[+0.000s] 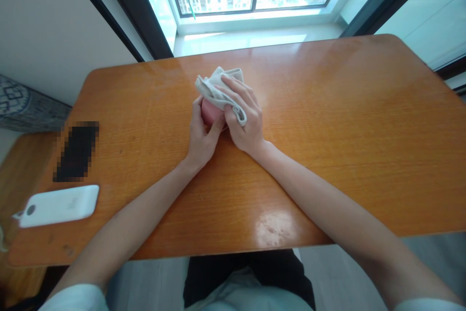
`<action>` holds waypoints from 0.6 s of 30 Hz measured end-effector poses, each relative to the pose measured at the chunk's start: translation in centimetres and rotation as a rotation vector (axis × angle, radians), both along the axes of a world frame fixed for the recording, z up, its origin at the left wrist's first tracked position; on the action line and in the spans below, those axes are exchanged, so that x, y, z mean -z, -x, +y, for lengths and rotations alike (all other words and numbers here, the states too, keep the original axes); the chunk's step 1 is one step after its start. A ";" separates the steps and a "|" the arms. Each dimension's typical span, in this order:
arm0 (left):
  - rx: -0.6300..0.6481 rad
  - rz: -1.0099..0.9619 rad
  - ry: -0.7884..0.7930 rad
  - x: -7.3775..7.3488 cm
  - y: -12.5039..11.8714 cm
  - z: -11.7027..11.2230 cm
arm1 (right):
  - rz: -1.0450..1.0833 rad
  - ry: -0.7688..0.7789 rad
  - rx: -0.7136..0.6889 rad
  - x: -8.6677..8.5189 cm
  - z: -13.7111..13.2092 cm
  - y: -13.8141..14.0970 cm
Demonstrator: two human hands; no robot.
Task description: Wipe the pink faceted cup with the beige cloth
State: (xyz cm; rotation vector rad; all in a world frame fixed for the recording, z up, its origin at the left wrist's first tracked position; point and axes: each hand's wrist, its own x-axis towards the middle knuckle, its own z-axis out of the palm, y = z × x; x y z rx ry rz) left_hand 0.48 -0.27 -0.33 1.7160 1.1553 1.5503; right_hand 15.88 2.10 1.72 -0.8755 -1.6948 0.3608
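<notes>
A pink rounded object [211, 111] rests in my left hand [203, 131], whose fingers curl around its left and near sides. Its kind is hard to make out because the hands and a cloth hide most of it. My right hand [246, 112] grips a bunched whitish cloth [218, 82] and presses it over the top and right of the pink object. Both hands are close together above the far middle of the wooden table [345, 131].
To the left on the table lie a dark pixelated rectangle [76, 151] and a white device [60, 205] with a cord at its end. Beyond the table's far edge are a window sill [247, 41] and a window. A patterned grey fabric item [29, 102] stands at the left.
</notes>
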 end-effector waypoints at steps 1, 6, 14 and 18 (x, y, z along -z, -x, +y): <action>-0.006 0.011 0.001 -0.1 0.0 0.0 | 0.073 0.090 0.034 0.2 0.4 0.0; 0.000 0.027 0.010 -0.2 0.0 -0.1 | 0.218 0.350 0.133 0.7 1.1 -0.3; 0.003 0.016 0.005 -0.3 0.0 -0.1 | 0.121 0.117 0.024 0.4 0.7 -0.1; -0.014 0.017 0.018 -0.6 -0.1 -0.3 | 0.295 0.423 0.155 1.0 1.6 -0.4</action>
